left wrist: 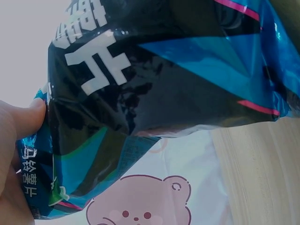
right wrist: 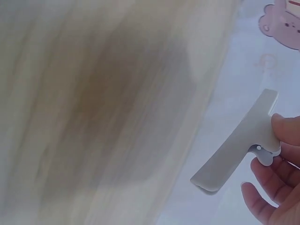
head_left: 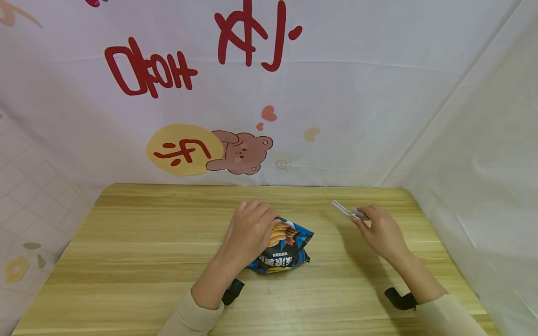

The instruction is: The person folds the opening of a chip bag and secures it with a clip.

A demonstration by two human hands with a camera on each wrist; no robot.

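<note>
A blue and black bag of potato chips (head_left: 282, 247) is on the wooden table near its middle. My left hand (head_left: 251, 228) grips the bag's upper left edge; in the left wrist view the thumb (left wrist: 29, 119) presses on the packaging (left wrist: 154, 79). Off to the right, my right hand (head_left: 382, 233) is raised above the table and pinches a grey-white bag clip (head_left: 346, 210) by its handle end. The clip's long flat bar (right wrist: 229, 150) shows in the right wrist view, apart from the bag.
The wooden table (head_left: 147, 252) meets a white cloth backdrop (head_left: 357, 116) with red characters and a cartoon bear (head_left: 245, 151). Another white cloth (head_left: 496, 186) hangs along the right side. Black wrist mounts (head_left: 400, 298) sit at both wrists.
</note>
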